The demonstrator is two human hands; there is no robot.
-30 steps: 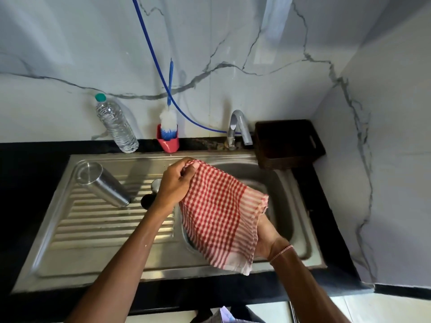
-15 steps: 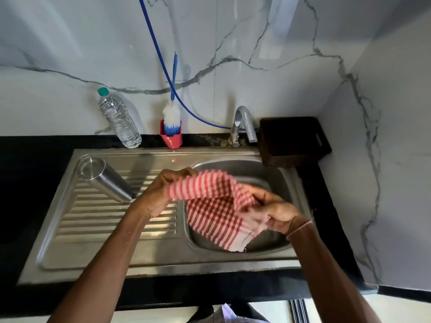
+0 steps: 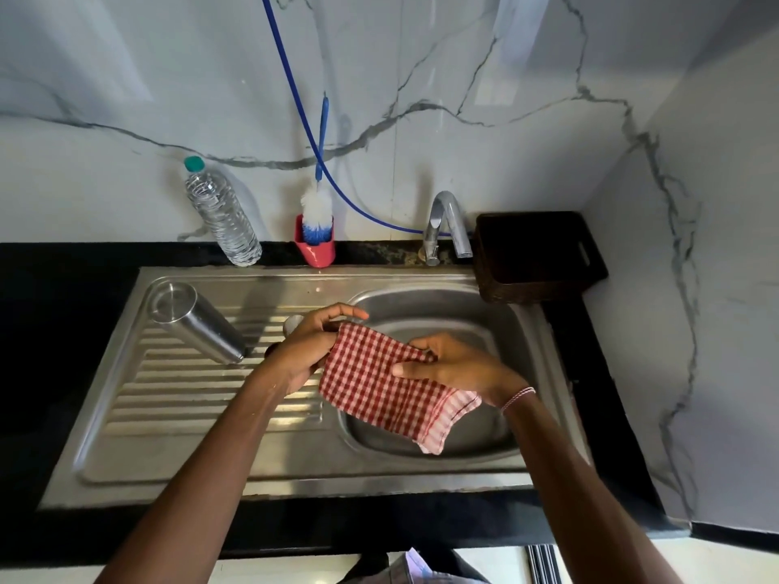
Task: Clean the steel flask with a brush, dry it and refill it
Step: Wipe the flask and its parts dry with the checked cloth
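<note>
The steel flask [image 3: 196,324] lies on its side on the ribbed drainboard [image 3: 177,398], its base toward the back left. A red-and-white checked cloth [image 3: 379,385] is folded and held over the sink basin [image 3: 442,305]. My left hand [image 3: 310,347] pinches the cloth's left edge. My right hand [image 3: 455,366] grips its upper right part, thumb on top. A small steel piece [image 3: 292,323], perhaps the flask's cap, peeks out behind my left hand. The blue-and-white bottle brush [image 3: 317,212] stands in a red holder [image 3: 315,250] at the back wall.
A clear plastic water bottle [image 3: 221,214] with a green cap leans against the wall at the back left. The tap [image 3: 447,225] stands behind the basin, with a blue hose [image 3: 295,99] running up the wall. A dark basket [image 3: 535,255] sits at the back right corner.
The cloth hung open from my raised left hand a second ago. Both hands have since brought it together and folded it into a smaller, flatter shape over the basin.
</note>
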